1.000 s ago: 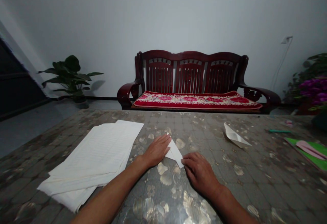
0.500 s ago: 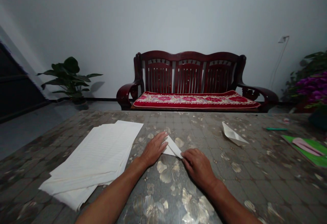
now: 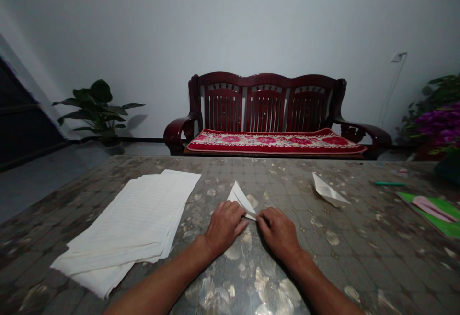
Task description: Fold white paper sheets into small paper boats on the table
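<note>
A small folded piece of white paper (image 3: 240, 194) lies on the patterned tabletop in front of me, its pointed tip facing away. My left hand (image 3: 227, 223) grips the paper's near edge, with the fingers curled over it and the thumb below. My right hand (image 3: 278, 229) pinches the right-hand corner of the same paper between thumb and fingers. Part of the paper's left side is hidden under my left hand. Farther right stands a folded white paper boat-like shape (image 3: 328, 191), apart from both hands.
A stack of white paper sheets (image 3: 132, 214) lies on the table (image 3: 359, 253) to the left. On the right are a green pen (image 3: 390, 183) and a green booklet (image 3: 445, 226) with a pink item (image 3: 433, 208) on it. Beyond the table stands a wooden bench (image 3: 266, 109).
My left hand has moved nearer and to the right, from lying flat on the paper to gripping its near edge. My right hand keeps its pinch on the corner.
</note>
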Motion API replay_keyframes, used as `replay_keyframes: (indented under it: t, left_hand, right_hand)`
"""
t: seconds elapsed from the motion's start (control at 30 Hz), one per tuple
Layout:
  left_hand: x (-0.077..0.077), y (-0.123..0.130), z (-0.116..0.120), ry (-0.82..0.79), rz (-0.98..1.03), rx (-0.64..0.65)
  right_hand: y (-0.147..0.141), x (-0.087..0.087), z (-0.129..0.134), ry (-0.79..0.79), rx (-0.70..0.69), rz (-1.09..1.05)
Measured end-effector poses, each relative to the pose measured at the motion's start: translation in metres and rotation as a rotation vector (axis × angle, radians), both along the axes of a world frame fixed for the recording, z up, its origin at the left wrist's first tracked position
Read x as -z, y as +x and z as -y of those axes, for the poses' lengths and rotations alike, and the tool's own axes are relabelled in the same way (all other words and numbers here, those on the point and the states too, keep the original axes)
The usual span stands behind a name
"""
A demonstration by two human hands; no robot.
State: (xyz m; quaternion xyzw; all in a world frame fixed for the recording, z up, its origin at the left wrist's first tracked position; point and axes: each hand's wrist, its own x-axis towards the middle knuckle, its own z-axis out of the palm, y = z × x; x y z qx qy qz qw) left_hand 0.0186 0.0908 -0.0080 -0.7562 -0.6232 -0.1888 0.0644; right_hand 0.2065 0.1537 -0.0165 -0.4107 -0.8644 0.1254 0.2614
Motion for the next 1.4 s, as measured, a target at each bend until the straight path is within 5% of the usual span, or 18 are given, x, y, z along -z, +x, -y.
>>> replay_keyframes:
  t: [0.2, 0.57, 0.83, 1.13, 1.4]
  left_hand:
    - [-0.005, 0.017, -0.001, -0.091, 0.054, -0.161]
    - [0.002, 0.025, -0.010, -0.156, 0.296, -0.197]
    - [0.006, 0.004, -0.007, -0.079, 0.342, 0.040]
    - [-0.008, -0.016, -0.009, 0.130, 0.095, 0.015]
    - [-0.043, -0.023, -0.021, -0.141, -0.060, 0.236]
  right_hand:
    - [-0.001, 0.000, -0.001, -0.014, 0.021, -0.034]
    - [-0.004, 0.001, -0.001, -0.092, 0.050, -0.073]
    - [-0.005, 0.002, -0.005, -0.095, 0.067, -0.170]
    - [-0.004, 0.003, -0.010, -0.300, -0.088, -0.441]
    - [-0.012, 0.000, -0.013, -0.710, -0.099, -0.770]
